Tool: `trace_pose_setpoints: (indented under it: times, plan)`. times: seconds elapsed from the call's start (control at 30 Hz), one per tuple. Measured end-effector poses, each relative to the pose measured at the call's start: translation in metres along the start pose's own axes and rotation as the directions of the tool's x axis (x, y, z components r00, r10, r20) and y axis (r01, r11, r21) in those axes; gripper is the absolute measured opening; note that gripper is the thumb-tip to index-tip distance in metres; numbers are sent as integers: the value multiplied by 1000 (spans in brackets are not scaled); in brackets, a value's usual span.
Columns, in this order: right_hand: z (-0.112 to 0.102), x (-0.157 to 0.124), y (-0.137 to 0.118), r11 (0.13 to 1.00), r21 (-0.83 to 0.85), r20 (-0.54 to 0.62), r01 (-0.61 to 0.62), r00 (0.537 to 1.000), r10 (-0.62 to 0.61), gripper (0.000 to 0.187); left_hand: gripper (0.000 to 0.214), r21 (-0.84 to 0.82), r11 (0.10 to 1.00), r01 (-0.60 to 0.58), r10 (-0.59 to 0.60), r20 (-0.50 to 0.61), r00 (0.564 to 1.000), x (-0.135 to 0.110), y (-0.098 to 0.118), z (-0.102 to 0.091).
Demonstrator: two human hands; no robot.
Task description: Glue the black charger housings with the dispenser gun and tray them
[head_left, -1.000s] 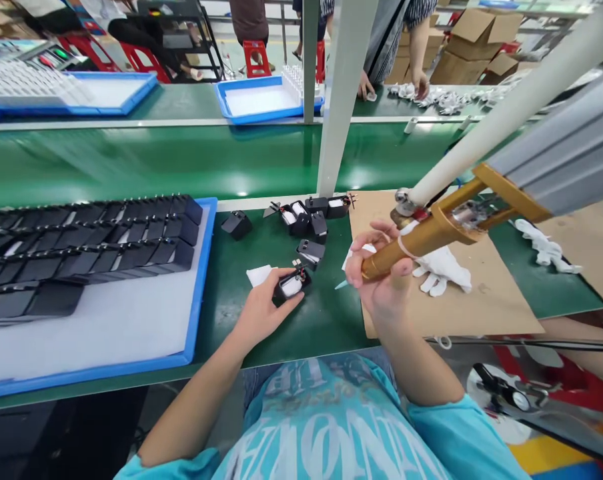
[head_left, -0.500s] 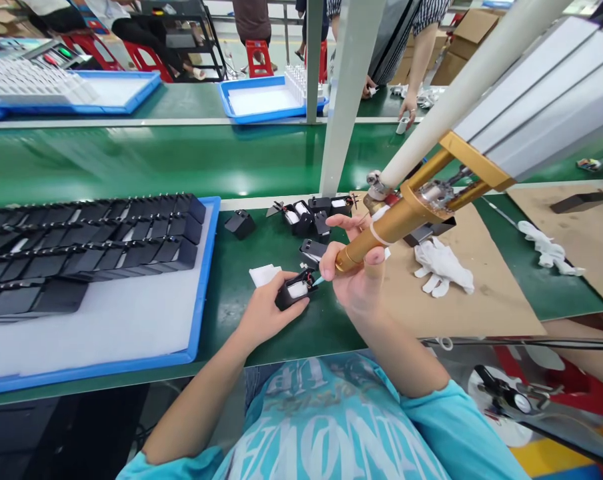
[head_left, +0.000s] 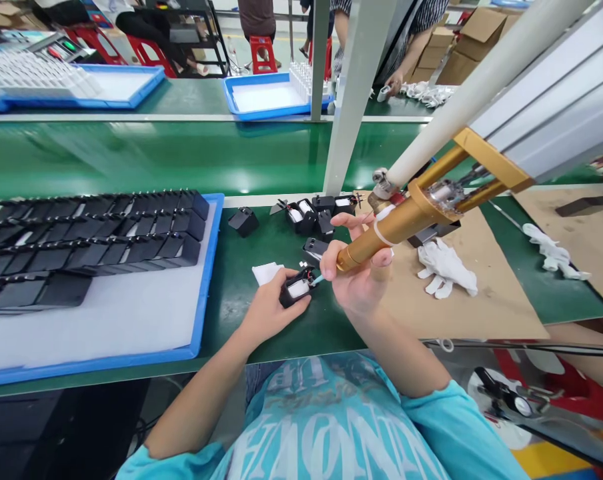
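Two hands meet beside the blue tray (head_left: pixel 209 267) of black housings (head_left: pixel 131 240). On the worktop (head_left: pixel 226 300) the left hand (head_left: pixel 266 313) pinches a small black housing (head_left: pixel 295 291) (light, rigid, probably best held by its side walls); the right hand (head_left: pixel 361 283) is closed round the gold dispensing gun (head_left: pixel 401 223), nozzle at the housing.

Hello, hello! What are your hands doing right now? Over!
Left hand grips black box. Right hand holds gold tool, tip at box. Nothing between.

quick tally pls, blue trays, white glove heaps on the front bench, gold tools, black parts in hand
blue trays: 3
white glove heaps: 2
gold tool: 1
black part in left hand: 1
total: 7
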State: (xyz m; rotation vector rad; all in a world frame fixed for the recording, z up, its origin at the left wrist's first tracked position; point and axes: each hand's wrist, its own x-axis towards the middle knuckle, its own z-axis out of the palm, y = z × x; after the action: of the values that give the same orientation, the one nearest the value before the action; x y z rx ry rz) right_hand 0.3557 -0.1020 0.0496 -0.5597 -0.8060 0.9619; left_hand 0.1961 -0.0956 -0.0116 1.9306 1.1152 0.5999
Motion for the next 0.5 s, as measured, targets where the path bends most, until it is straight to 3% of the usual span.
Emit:
trace_pose_setpoints:
  times: [0.23, 0.5]
  plan:
    - [14, -2, 6, 999, 40, 9, 10, 1000, -11, 42, 30, 15, 999, 36, -36, -19, 999, 0, -1, 3]
    - [28, -8, 12, 999, 41, 53, -7, 999, 5, 46, 35, -91, 978, -186, 175, -116, 978, 0, -1, 7]
